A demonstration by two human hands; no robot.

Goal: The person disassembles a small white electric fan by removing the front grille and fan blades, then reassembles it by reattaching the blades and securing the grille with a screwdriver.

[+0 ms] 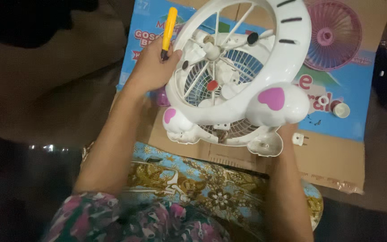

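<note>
A white plastic fan body (265,78) with pink heart marks and a spoked grille is held up over a flattened cardboard box (337,148). My left hand (151,69) grips the fan's left rim and also holds a yellow-handled screwdriver (169,31), handle pointing up. My right hand (287,132) is mostly hidden beneath the fan's right foot, supporting it from below. A small red part (212,85) shows inside the grille near the hub.
The box's printed blue face carries a picture of a pink fan (334,36). A small white cap (341,110) and a white plug (298,139) lie on the cardboard. A patterned blue and gold cloth (202,179) covers my lap. Dark floor lies left.
</note>
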